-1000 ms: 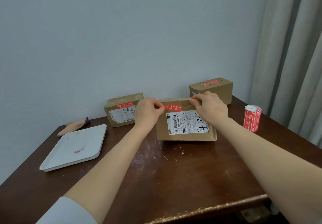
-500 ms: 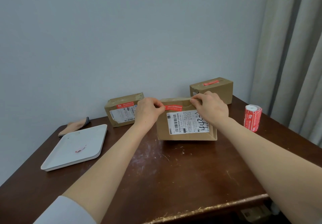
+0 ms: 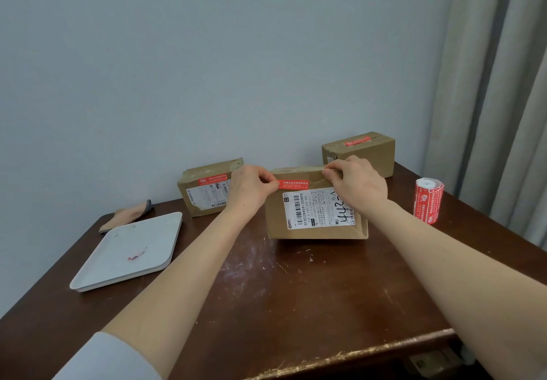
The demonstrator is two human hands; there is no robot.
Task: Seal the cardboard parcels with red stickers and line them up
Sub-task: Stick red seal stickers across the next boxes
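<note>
A dark wooden table (image 3: 296, 305) is seen from above, set against a pale wall, with a grey curtain (image 3: 503, 113) hung at the right. A white tray (image 3: 148, 237) is laid at the table's left, and a folded cloth (image 3: 130, 217) is tucked just behind it. Three cardboard parcels are placed toward the wall. The middle parcel (image 3: 278, 226) is stood nearest, its shipping label faced forward. The left parcel (image 3: 207, 169) and the rear right parcel (image 3: 376, 155) are each marked with a red strip. The middle parcel's top right edge is gripped by the curled fingers of the right hand (image 3: 358, 186). A roll of red stickers (image 3: 428, 200) is stood upright at the far right. A red sticker (image 3: 293, 184) is laid across the middle parcel's upper front, and its left end is pinched by the left hand (image 3: 251, 189). A small pink scrap (image 3: 136, 254) is left in the tray.
</note>
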